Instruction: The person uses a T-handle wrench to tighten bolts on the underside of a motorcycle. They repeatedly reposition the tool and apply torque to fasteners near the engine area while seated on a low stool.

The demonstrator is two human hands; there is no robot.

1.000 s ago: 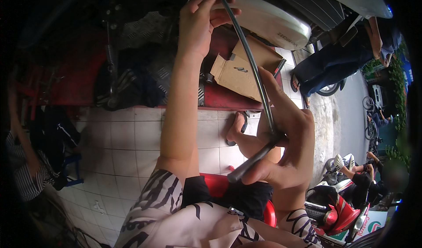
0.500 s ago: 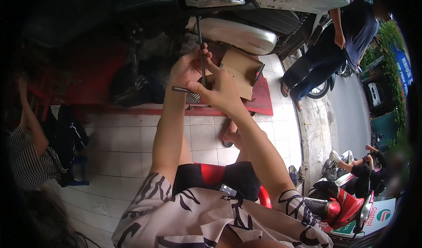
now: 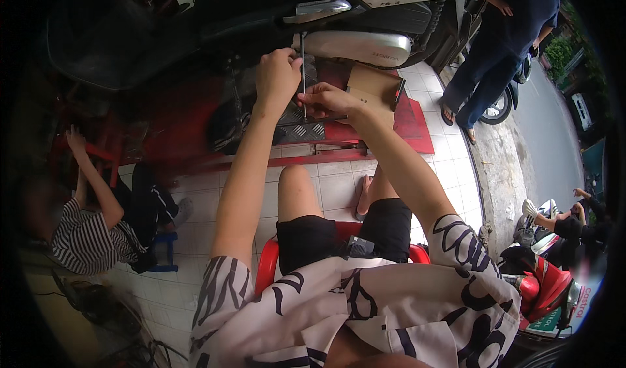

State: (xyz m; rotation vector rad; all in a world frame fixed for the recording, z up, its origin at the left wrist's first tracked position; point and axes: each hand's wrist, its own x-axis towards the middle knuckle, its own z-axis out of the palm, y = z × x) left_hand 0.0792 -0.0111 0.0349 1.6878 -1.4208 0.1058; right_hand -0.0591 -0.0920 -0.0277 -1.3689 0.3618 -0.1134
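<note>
A long, thin T-handle wrench [image 3: 304, 74] runs from the side of a scooter [image 3: 261, 16] down toward me. Near the wrench's lower end, my right hand [image 3: 326, 99] is closed, its fingers gripping the rod by the crossbar. The upper end of the rod meets the scooter beside its silver side cover [image 3: 355, 47]; the exact contact is hard to see. Left of the rod, my left hand [image 3: 277, 76] is held with bent fingers close to the scooter's dark underside. What its fingers hold, if anything, is hidden.
An open cardboard box [image 3: 375, 88] lies on the red lift platform [image 3: 411, 130] under the scooter. At left, a person in a striped shirt [image 3: 91, 234] sits on a blue stool [image 3: 164, 254]. Someone in dark clothes [image 3: 502, 48] stands at right. A red motorcycle [image 3: 544, 286] is at lower right.
My left hand has left the rod's middle and moved up toward the scooter. My right hand has shifted slightly up and right along with the wrench's crossbar. The view has shifted.
</note>
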